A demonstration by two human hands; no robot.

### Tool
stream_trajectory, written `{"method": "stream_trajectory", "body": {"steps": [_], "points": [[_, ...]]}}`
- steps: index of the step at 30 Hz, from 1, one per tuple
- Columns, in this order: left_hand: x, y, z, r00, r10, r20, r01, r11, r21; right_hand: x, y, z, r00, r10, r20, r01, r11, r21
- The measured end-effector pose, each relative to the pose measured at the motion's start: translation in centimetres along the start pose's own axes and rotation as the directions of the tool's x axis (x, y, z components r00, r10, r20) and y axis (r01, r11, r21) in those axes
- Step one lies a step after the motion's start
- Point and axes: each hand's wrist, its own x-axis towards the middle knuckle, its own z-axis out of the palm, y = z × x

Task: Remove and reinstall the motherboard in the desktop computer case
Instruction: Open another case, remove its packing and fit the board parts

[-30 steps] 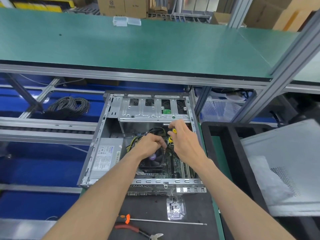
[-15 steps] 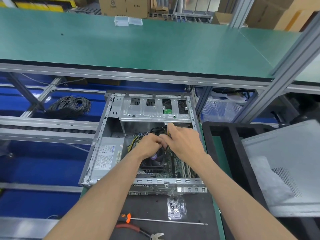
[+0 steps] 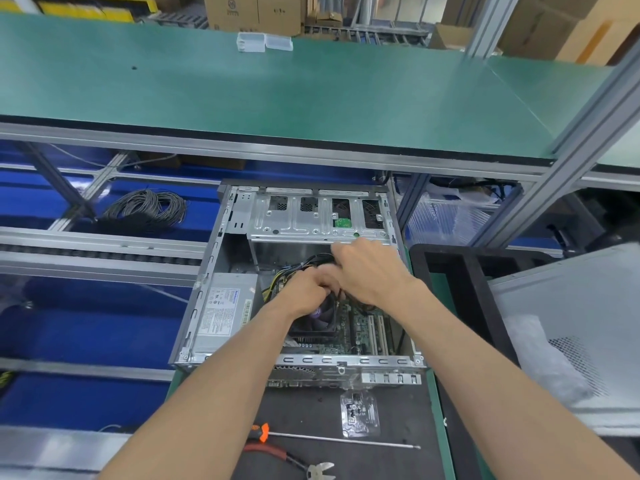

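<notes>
We have both hands inside the open grey steel desktop case (image 3: 221, 271): left hand (image 3: 304, 292) and right hand (image 3: 367, 271) curled over black cables (image 3: 311, 259) above the green motherboard (image 3: 363, 334); either grip's contents are hidden. Tugging blind could strain a connector.

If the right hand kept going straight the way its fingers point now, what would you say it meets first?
Probably the lower edge of the metal drive cage: the right hand points away from the person, toward the far end of the computer case, with its fingertips just short of that edge. Depth is unclear, so it might pass beneath.
</notes>
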Motion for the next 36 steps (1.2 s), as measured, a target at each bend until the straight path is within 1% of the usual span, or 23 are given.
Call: {"method": "stream_trajectory", "body": {"steps": [1, 2, 4, 6, 8, 10, 12, 13, 15, 18, 21, 23, 25, 26, 28, 30, 35, 36], "points": [[0.0, 0.0, 0.0, 1.0, 0.014, 0.021, -0.014, 1.0, 0.022, 0.0, 0.3, -0.1, 0.999, 0.033, 0.021, -0.032, 0.999, -0.024], [0.0, -0.1, -0.1, 0.999, 0.022, 0.04, -0.023, 0.999, 0.04, 0.0, 0.6, -0.3, 0.998, 0.029, 0.063, -0.029, 1.0, -0.001], [0.1, -0.1, -0.1, 0.999, 0.018, 0.048, -0.02, 0.999, 0.044, -0.1, 0.8, -0.7, 0.991, -0.061, 0.119, 0.051, 0.995, 0.086], [0.1, -0.1, -0.1, 0.999, 0.015, 0.03, -0.017, 0.999, 0.046, -0.3, 0.8, -1.0, 0.975, -0.157, 0.157, 0.136, 0.981, 0.135], [0.1, 0.0, -0.1, 1.0, 0.015, 0.023, -0.017, 0.998, 0.055, -0.5, 0.6, -0.9, 0.962, -0.203, 0.181, 0.17, 0.969, 0.181], [-0.1, 0.1, -0.2, 0.999, 0.016, 0.042, -0.018, 0.998, 0.052, -0.6, 0.5, -0.7, 0.984, -0.126, 0.126, 0.109, 0.985, 0.132], [-0.2, 0.2, -0.2, 0.999, 0.012, 0.049, -0.015, 0.998, 0.06, -0.5, 0.5, -0.6, 0.998, -0.009, 0.062, 0.012, 0.998, -0.059], [-0.1, 0.2, -0.2, 0.999, 0.01, 0.042, -0.013, 0.997, 0.075, -0.4, 0.5, -0.6, 0.998, 0.014, 0.057, -0.008, 0.994, -0.107], [-0.1, 0.1, -0.1, 0.999, 0.01, 0.032, -0.012, 0.997, 0.073, -0.3, 0.3, -0.7, 0.995, -0.008, 0.101, 0.012, 0.999, -0.043], [0.0, 0.0, 0.0, 1.0, 0.013, 0.011, -0.013, 0.999, 0.045, -0.1, 0.1, -1.3, 0.979, -0.109, 0.174, 0.101, 0.993, 0.053], [-0.2, 0.0, 0.0, 1.0, 0.005, -0.004, -0.005, 0.998, 0.057, -0.1, 0.2, -1.7, 0.952, -0.205, 0.226, 0.175, 0.974, 0.144], [-0.2, 0.2, 0.0, 1.0, -0.006, 0.011, 0.006, 0.999, 0.044, -0.4, 0.2, -1.6, 0.967, -0.17, 0.189, 0.143, 0.978, 0.15], [-0.1, 0.2, 0.0, 1.0, -0.005, 0.019, 0.004, 0.999, 0.037, -0.4, 0.4, -1.3, 0.99, -0.049, 0.136, 0.037, 0.995, 0.094], [-0.1, 0.2, -0.1, 1.0, 0.002, 0.019, -0.003, 0.998, 0.055, -0.3, 0.4, -1.3, 0.99, 0.012, 0.137, -0.019, 0.999, 0.049], [0.0, 0.0, 0.0, 0.999, 0.012, 0.03, -0.014, 0.998, 0.064, -0.1, 0.3, -1.3, 0.986, 0.029, 0.167, -0.031, 1.0, 0.007], [0.1, -0.1, 0.1, 0.999, 0.003, 0.032, -0.005, 0.999, 0.048, -0.1, 0.2, -1.3, 0.983, -0.004, 0.181, -0.006, 0.998, 0.054], [-0.1, 0.0, 0.2, 0.999, -0.032, -0.005, 0.032, 0.998, 0.053, -0.1, -0.3, -1.5, 0.961, -0.197, 0.193, 0.177, 0.977, 0.115], [-0.1, 0.0, 0.1, 0.999, -0.033, -0.001, 0.033, 0.998, 0.062, -0.2, -0.4, -1.3, 0.961, -0.203, 0.188, 0.182, 0.975, 0.124]]}}
